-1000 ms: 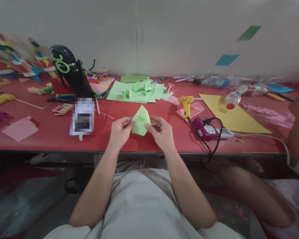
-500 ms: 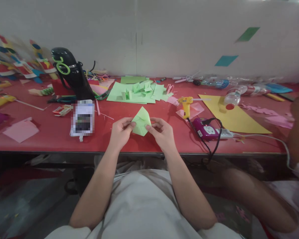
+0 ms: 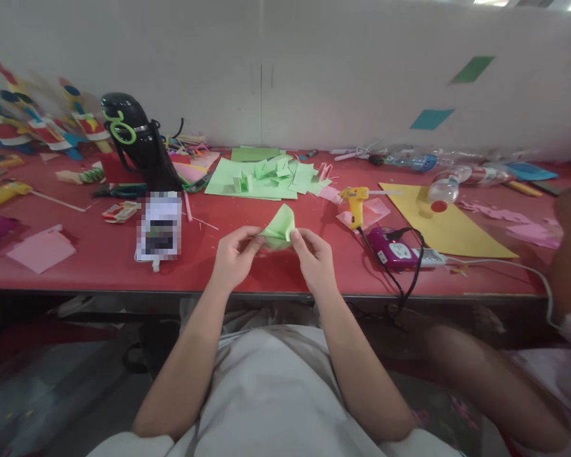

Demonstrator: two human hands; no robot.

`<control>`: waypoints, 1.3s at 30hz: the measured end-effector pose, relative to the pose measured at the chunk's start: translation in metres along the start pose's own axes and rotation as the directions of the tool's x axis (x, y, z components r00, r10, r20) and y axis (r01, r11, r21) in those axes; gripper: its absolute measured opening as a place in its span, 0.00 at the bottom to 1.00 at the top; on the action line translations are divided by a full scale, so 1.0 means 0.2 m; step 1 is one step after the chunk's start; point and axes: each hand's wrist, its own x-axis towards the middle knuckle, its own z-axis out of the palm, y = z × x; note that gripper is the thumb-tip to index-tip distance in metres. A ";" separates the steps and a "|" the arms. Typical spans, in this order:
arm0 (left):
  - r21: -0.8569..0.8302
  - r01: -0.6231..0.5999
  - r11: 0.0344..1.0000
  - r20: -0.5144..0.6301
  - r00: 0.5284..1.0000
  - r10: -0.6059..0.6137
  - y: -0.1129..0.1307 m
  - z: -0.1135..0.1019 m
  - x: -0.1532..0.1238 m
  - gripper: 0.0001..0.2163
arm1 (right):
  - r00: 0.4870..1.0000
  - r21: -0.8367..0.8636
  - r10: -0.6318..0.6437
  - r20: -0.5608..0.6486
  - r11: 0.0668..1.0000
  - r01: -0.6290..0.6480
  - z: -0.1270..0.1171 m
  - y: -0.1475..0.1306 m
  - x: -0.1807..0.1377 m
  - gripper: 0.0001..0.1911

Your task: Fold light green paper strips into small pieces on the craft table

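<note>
A folded light green paper piece point(image 3: 280, 227) is held just above the red table point(image 3: 276, 270), near its front edge. My left hand point(image 3: 232, 256) pinches its left end with closed fingers. On the right side, my right hand point(image 3: 313, 254) grips it the same way. The paper lies tilted over, its top flap bulging upward between the hands.
Behind lie a pile of green paper sheets point(image 3: 259, 177), a yellow glue gun point(image 3: 355, 200), a purple power strip point(image 3: 396, 249) with a black cable, a yellow sheet point(image 3: 450, 222), a phone point(image 3: 160, 225) and a black bottle point(image 3: 137, 141). Another person's arm point(image 3: 495, 374) is at the right.
The green paper has turned from standing upright and facing me to lying tilted over between my hands. Both hands rose slightly and kept their grip.
</note>
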 end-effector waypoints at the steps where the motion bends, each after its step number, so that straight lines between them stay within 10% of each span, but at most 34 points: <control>1: -0.004 -0.008 1.000 0.000 1.000 0.008 0.00 0.00 0.00 0.11 | 1.000 -0.011 -0.003 -0.003 1.000 0.003 0.00 -0.01 0.00 0.19; 13: -0.002 -0.065 0.998 -0.015 0.998 0.065 0.00 -0.03 0.02 0.08 | 0.984 -0.114 -0.149 0.099 0.981 0.160 0.02 0.00 0.00 0.12; 19: -0.132 0.147 0.980 0.021 0.989 -0.145 -0.03 -0.04 0.04 0.17 | 0.957 -0.257 -0.246 0.155 0.925 0.279 0.01 -0.01 -0.01 0.12; 26: -0.199 0.228 0.953 -0.050 0.969 -0.242 -0.03 -0.03 0.03 0.26 | 0.802 -0.325 -0.340 0.490 0.782 0.531 -0.07 0.02 0.01 0.23; 39: -0.329 0.289 0.899 0.006 0.953 -0.304 -0.03 -0.04 0.03 0.17 | 0.671 -0.404 -0.394 0.628 0.572 0.714 -0.14 0.01 0.06 0.22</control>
